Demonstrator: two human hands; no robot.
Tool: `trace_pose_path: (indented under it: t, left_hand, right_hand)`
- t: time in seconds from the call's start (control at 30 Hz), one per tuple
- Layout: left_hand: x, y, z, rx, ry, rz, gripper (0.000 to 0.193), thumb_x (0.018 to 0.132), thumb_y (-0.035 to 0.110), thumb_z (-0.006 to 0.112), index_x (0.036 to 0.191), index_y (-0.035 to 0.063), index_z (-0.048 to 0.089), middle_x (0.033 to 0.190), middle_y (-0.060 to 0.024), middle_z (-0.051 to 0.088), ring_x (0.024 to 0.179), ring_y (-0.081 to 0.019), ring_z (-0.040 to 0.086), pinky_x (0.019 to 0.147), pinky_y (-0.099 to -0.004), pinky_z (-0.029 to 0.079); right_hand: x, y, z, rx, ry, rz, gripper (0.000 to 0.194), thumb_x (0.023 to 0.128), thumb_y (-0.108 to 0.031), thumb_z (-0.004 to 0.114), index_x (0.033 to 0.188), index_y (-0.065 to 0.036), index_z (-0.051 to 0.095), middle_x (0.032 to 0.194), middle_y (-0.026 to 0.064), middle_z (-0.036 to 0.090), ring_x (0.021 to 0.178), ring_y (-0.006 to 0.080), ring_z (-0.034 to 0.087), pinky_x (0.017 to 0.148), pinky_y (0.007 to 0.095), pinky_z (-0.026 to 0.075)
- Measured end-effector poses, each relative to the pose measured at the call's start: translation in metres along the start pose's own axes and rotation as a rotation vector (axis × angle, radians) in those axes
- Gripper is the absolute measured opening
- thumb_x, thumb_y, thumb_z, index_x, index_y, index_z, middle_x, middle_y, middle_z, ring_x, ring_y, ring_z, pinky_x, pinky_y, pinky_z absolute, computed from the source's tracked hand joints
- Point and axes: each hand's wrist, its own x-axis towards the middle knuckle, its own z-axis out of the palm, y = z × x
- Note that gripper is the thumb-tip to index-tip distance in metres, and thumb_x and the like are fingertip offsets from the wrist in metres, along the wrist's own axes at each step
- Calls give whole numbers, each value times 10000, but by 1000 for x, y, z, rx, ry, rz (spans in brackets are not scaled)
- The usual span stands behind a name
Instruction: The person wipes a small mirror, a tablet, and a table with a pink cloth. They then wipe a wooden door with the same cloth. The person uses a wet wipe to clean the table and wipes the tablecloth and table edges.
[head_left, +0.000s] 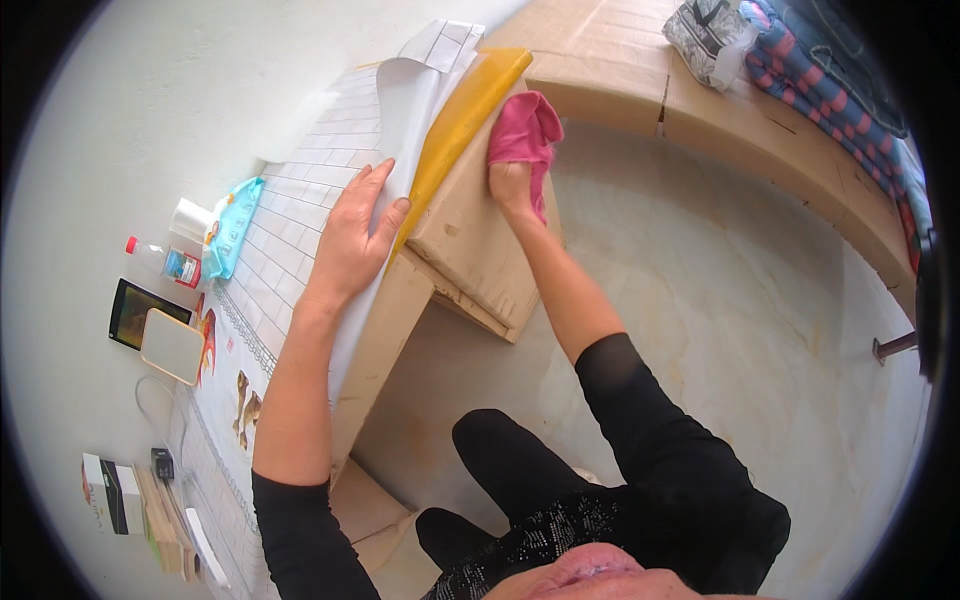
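Observation:
My left hand (352, 232) lies on the edge of a white tablecloth with a brick pattern (300, 202), its thumb stretched over the folded rim. Beside it, a yellow sheet or cover (457, 127) hangs over the same side of the wooden desk (382, 330). In my right hand (514, 184) is a pink cloth (525, 131), pressed against the side panel of the desk's wooden cabinet (480, 225). The cloth covers most of my fingers.
A wipes packet (234, 229), plastic bottle (180, 266), framed mirror (172, 346), tablet-like device (133, 307) and books (161, 525) stand along the desk's wall side. Beyond the cabinet is a brown-covered bed or platform (600, 90) holding a bag (705, 41) and checked bedding (817, 82).

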Motion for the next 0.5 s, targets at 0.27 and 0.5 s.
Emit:
trace_pose_path:
  t: [0.27, 0.5]
  left_hand:
    - [3, 6, -5, 106, -245, 34, 712, 1041, 405, 617, 1642, 88, 403, 1672, -226, 412, 1589, -382, 326, 1292, -456, 266]
    - [2, 5, -3, 88, -228, 16, 713, 1037, 430, 608, 1632, 88, 412, 1656, -204, 439, 1570, -400, 344, 1283, -484, 274]
  right_hand:
    - [-74, -22, -4, -486, -271, -495, 810, 891, -277, 719, 1581, 31, 427, 1653, 268, 385, 1577, 474, 270, 1298, 551, 173]
    - [-11, -17, 17, 22, 31, -227, 590, 979, -215, 648, 1504, 24, 525, 1564, 239, 506, 1507, 431, 399, 1270, 495, 260]
